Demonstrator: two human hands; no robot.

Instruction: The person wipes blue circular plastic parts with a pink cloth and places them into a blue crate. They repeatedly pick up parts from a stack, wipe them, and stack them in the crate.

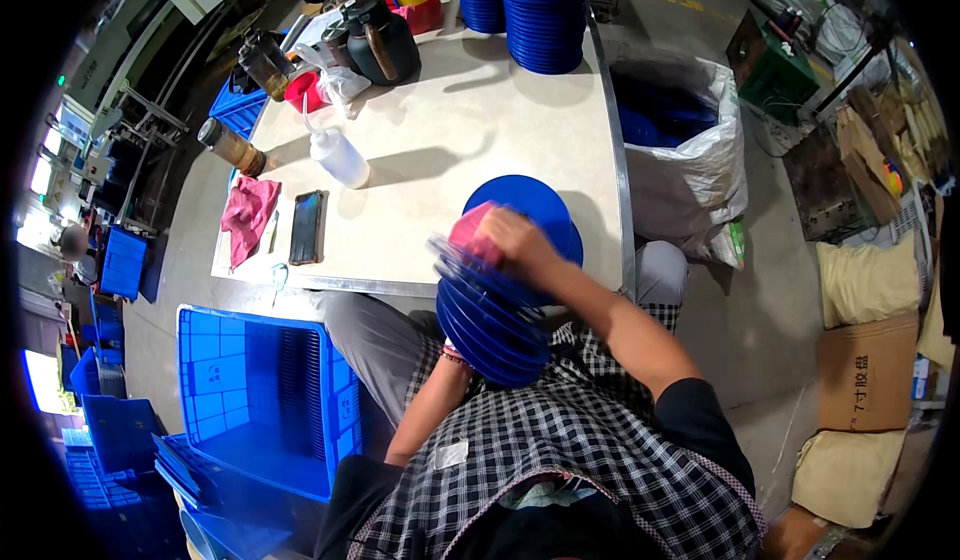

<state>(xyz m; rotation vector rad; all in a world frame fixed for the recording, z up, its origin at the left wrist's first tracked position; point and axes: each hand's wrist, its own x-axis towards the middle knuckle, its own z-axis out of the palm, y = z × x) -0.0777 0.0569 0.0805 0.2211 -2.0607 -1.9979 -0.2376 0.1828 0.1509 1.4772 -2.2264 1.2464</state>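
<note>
Over my lap, a tilted, fanned-out stack of blue plastic discs (pixel 492 338) rests against my left hand (pixel 452 348), which is mostly hidden behind the discs. The bracelet and wrist show at the stack's lower left edge. My right hand (pixel 520 245) is closed on a pink cloth (pixel 474 232) at the top of this stack, slightly blurred by motion. Just beyond it, more blue discs (pixel 525 198) lie piled near the table's front edge.
Tall stacks of blue discs (pixel 545 20) stand at the table's (pixel 440 130) back. A squeeze bottle (pixel 340 158), a phone (pixel 307 228) and another pink cloth (pixel 250 218) are on the left. A blue crate (pixel 262 450) sits lower left; a white sack (pixel 690 185) stands right.
</note>
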